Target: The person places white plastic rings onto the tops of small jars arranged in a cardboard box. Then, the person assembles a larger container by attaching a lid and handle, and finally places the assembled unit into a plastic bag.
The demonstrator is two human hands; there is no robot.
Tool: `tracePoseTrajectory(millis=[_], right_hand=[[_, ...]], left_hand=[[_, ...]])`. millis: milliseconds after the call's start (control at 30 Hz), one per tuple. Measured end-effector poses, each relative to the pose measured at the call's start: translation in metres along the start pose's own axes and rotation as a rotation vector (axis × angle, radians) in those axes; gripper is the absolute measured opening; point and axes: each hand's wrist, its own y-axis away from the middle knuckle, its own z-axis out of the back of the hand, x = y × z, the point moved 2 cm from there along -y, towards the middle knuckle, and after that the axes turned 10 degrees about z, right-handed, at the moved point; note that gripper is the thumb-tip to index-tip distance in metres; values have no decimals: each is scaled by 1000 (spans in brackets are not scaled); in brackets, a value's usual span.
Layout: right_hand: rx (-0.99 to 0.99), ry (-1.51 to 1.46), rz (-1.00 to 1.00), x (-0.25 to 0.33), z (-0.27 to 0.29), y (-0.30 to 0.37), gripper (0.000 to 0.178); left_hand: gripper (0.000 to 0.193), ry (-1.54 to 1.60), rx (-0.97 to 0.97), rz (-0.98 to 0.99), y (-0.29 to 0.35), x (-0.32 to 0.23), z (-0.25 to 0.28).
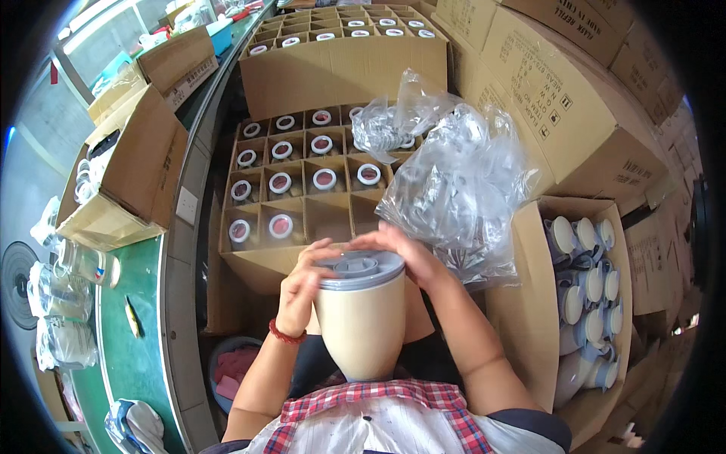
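A cream vacuum flask (360,325) with a tapered body stands upright in front of me, wider at the top and narrow near my lap. A grey round cap (359,266) with a raised ring covers its wide end. My left hand (304,284) curls around the cap's left side, its fingers slightly smeared. Across the far right edge of the cap lies my right hand (399,248), gripping the flask from that side; part of its fingers is hidden.
A divided carton (261,261) of glass flask refills stands just ahead, with another carton (340,72) behind it. Crumpled clear plastic bags (461,185) cover its right part. At right, an open carton (522,303) holds several handled flasks. A green bench (136,363) with a cutter (132,316) runs along the left.
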Motion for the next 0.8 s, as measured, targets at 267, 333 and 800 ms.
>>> tracePoseTrajectory(millis=[267, 333, 800], right_hand=[[-182, 180, 144, 13, 27, 1, 55], [187, -608, -11, -14, 27, -29, 61], [226, -622, -77, -24, 24, -28, 66]], left_hand=[[31, -267, -69, 66, -21, -30, -13], [23, -555, 71, -105, -33, -81, -53], [19, -496, -4, -2, -23, -79, -44]])
